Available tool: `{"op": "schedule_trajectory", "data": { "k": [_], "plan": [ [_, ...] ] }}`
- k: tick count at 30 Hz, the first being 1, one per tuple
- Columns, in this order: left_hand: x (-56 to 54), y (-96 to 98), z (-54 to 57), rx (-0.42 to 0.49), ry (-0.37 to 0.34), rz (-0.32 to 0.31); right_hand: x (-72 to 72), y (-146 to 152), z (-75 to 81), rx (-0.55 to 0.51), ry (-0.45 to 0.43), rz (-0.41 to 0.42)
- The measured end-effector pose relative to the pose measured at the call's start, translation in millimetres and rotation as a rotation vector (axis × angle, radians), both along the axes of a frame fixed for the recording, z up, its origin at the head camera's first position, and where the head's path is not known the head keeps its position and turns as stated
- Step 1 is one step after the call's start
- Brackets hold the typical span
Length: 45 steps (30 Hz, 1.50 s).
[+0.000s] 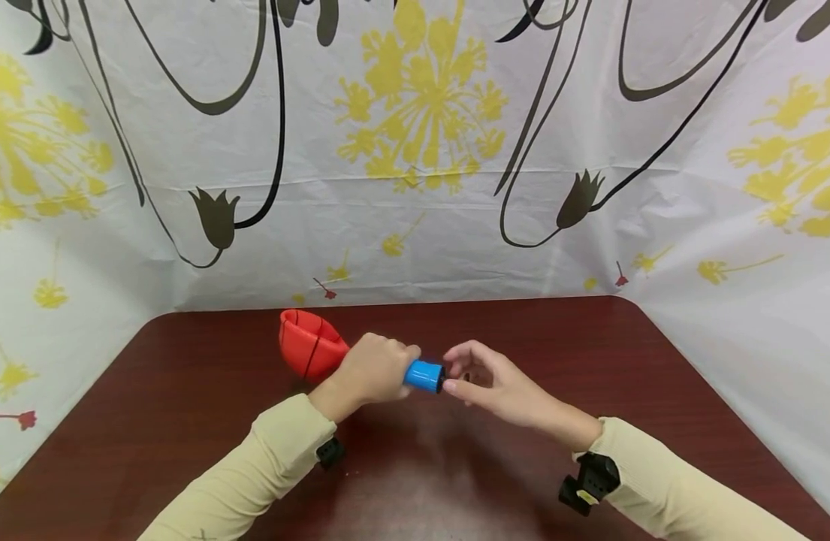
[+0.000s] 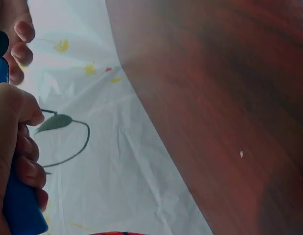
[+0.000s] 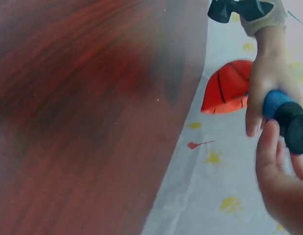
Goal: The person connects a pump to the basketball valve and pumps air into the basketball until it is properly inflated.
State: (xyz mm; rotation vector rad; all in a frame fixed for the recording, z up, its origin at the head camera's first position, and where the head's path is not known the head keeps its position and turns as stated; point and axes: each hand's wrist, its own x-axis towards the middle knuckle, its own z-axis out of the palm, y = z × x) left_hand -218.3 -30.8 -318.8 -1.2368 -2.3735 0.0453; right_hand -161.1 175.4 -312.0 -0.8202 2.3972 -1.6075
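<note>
My left hand (image 1: 377, 368) grips a blue hand pump (image 1: 424, 375) with its fingers wrapped round the barrel. In the left wrist view more of the blue barrel (image 2: 21, 205) shows below the fist. Beyond that hand sits a red, caved-in ball (image 1: 309, 346) with black lines, at the pump's far end; the joint between them is hidden by the hand. The right hand (image 1: 499, 383) has its thumb and bent fingers loosely round the pump's black handle (image 3: 297, 132). Its thumb tip lies right at the handle's side in the right wrist view.
Both hands are over a dark reddish-brown table (image 1: 151, 398) with rounded far corners. A white sheet (image 1: 306, 165) with yellow flowers and dark stems hangs behind and at both sides. Black cameras (image 1: 593, 481) are strapped at the wrists.
</note>
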Motion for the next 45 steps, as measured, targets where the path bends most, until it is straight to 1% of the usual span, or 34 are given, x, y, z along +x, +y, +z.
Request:
{"op": "schedule_trajectory", "data": {
  "k": [2, 4, 7, 10, 12, 15, 19, 23, 26, 30, 32, 34, 36, 38, 39, 41, 43, 45],
  "plan": [
    [-0.9, -1.5, 1.8, -0.019, -0.049, 0.028, -1.5, 4, -2.9, -0.056, -0.022, 0.019],
    [-1.2, -2.6, 3.2, -0.03, -0.082, 0.036, -2.3, 7, -5.4, -0.096, -0.065, 0.049],
    [-1.3, -4.8, 3.5, -0.042, -0.105, 0.032, -3.0, 11, -8.9, -0.142, -0.123, 0.097],
    [-1.5, -7.8, 2.9, -0.055, -0.119, 0.022, -3.0, 12, -11.8, -0.186, -0.142, 0.152],
    [-1.3, -9.9, 2.7, -0.065, -0.135, 0.014, -2.3, 12, -13.5, -0.212, -0.131, 0.184],
    [0.2, -13.8, 3.4, -0.102, -0.149, 0.001, 1.2, 12, -15.4, -0.25, -0.088, 0.226],
    [3.2, -22.8, 3.9, -0.145, -0.139, -0.037, 12.3, 18, -15.9, -0.303, -0.05, 0.312],
    [2.9, -31.9, 4.3, -0.115, -0.113, -0.069, 22.4, 29, -13.2, -0.363, -0.018, 0.389],
    [1.5, -37.7, 5.3, -0.084, -0.121, -0.047, 25.7, 40, -11.9, -0.412, -0.009, 0.432],
    [1.5, -41.6, 4.9, -0.096, -0.185, -0.019, 25.2, 49, -16.2, -0.448, -0.004, 0.503],
    [2.1, -40.7, 4.4, -0.101, -0.211, -0.015, 21.6, 49, -19.2, -0.453, 0.035, 0.512],
    [1.9, -37.8, 4.5, -0.103, -0.204, -0.02, 13.9, 42, -21.8, -0.44, 0.111, 0.499],
    [1.2, -34.0, 5.1, -0.083, -0.187, -0.02, 4.0, 29, -23.2, -0.432, 0.179, 0.464],
    [0.1, -29.3, 5.6, -0.049, -0.164, -0.038, -6.0, 15, -23.6, -0.417, 0.215, 0.418],
    [-0.5, -26.8, 5.8, -0.031, -0.153, -0.049, -10.2, 9, -23.6, -0.409, 0.216, 0.396],
    [-1.1, -23.5, 6.2, 0.004, -0.144, -0.066, -15.3, -1, -23.4, -0.42, 0.176, 0.374],
    [-1.1, -21.6, 6.5, 0.01, -0.141, -0.08, -16.3, -4, -22.8, -0.411, 0.134, 0.358],
    [-0.7, -21.1, 6.9, -0.009, -0.151, -0.085, -13.2, -2, -21.5, -0.405, 0.096, 0.361]
  ]
}}
